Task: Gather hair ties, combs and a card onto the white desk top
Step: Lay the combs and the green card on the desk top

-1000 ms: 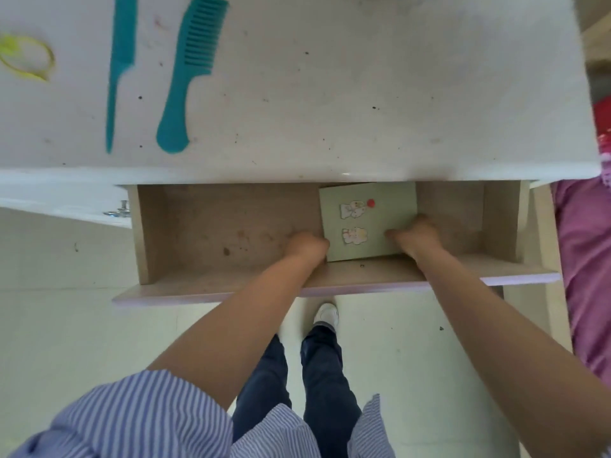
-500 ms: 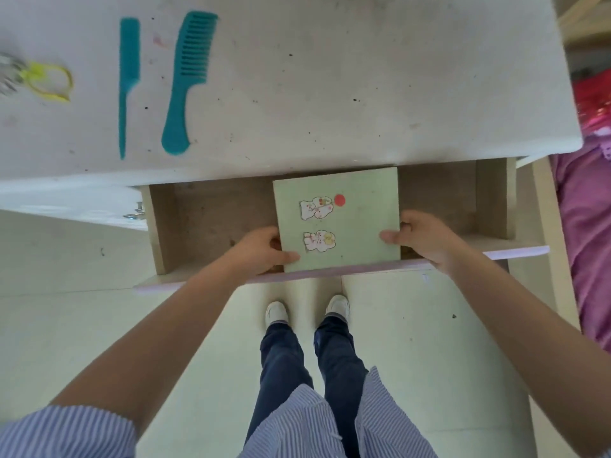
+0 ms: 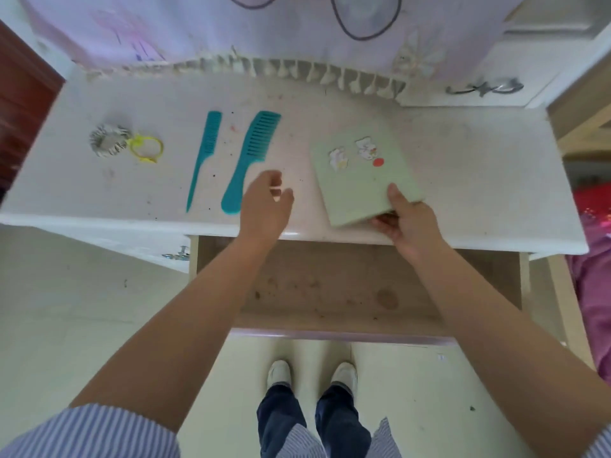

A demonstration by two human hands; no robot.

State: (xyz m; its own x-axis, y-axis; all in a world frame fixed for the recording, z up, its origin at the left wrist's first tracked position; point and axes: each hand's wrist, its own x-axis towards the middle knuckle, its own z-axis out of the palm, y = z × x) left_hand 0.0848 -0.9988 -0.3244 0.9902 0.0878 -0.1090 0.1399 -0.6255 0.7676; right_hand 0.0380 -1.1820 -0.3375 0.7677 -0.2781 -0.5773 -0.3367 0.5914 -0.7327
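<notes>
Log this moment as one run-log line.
right hand: holds green card over desk top | left hand: open, empty | drawer: open | combs, ties: on desk

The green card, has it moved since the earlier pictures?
Yes. The green card has come up out of the open drawer onto the white desk top, right of the combs; the right hand holds its near corner.

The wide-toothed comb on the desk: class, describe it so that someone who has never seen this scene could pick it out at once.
Start at the white desk top and look left of the pale green card, past the open left hand. Two teal combs lie side by side there; the wide-toothed comb is the right-hand one. Unlike the slim tail comb, it has a broad head, coarse teeth and a thick rounded handle.
</notes>
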